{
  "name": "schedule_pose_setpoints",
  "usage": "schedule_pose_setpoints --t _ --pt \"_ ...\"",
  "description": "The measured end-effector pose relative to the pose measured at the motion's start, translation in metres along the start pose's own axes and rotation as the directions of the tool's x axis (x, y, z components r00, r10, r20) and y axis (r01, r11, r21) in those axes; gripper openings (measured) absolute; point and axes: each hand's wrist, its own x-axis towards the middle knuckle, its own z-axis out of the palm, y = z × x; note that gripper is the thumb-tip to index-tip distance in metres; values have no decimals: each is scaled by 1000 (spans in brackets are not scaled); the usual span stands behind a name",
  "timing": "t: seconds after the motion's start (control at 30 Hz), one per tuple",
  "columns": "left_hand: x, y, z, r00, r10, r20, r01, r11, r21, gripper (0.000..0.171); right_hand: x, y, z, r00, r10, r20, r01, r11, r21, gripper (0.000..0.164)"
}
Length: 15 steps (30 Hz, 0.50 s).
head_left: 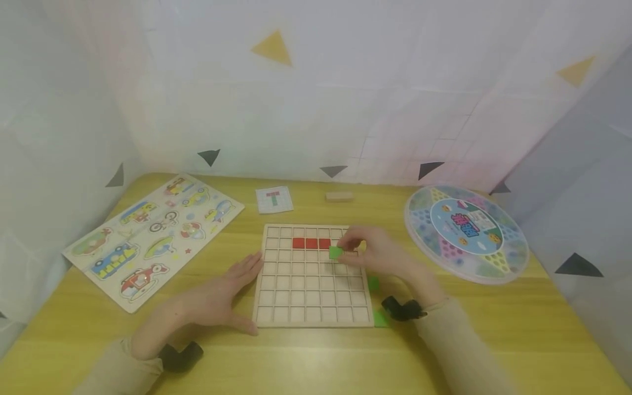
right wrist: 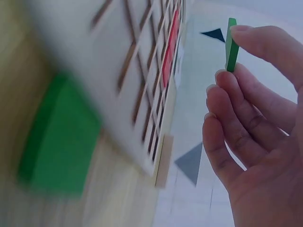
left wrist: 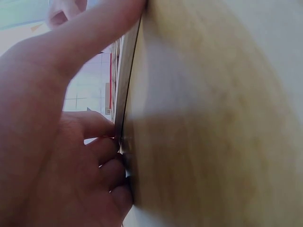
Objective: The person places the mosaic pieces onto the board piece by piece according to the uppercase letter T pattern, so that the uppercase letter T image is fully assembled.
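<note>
A wooden grid board (head_left: 291, 283) lies on the table in front of me. Three red square tiles (head_left: 305, 243) sit side by side in its second row from the back. Above the board's right part, my right hand (head_left: 377, 251) pinches a green square tile (right wrist: 231, 45) between thumb and fingers. My left hand (head_left: 217, 299) rests at the board's left edge, fingers straight, with the thumb near the front corner. Two more green tiles (head_left: 380, 319) lie beside the board's right edge, one partly under the right wrist in the head view.
Behind the board are a small pattern card (head_left: 281, 207) showing a red and green T and a wooden block (head_left: 339, 196). A vehicle puzzle board (head_left: 143, 219) lies at the left. To the right is a round game board (head_left: 466, 233). Patterned sheets (head_left: 316, 99) enclose the table.
</note>
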Motion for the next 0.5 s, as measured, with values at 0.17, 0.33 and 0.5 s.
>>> schedule_pose_setpoints --t 0.17,0.33,0.5 --pt "1 0 1 1000 -7 6 7 1000 -6 129 16 -11 10 1000 -1 13 1 1000 -3 20" --pt "0 0 0 1000 -8 4 8 1000 -13 129 30 -21 19 998 29 50 -30 999 20 20" --pt "0 0 0 1000 2 3 -2 1000 -11 128 40 -29 26 998 24 56 -26 999 29 18"
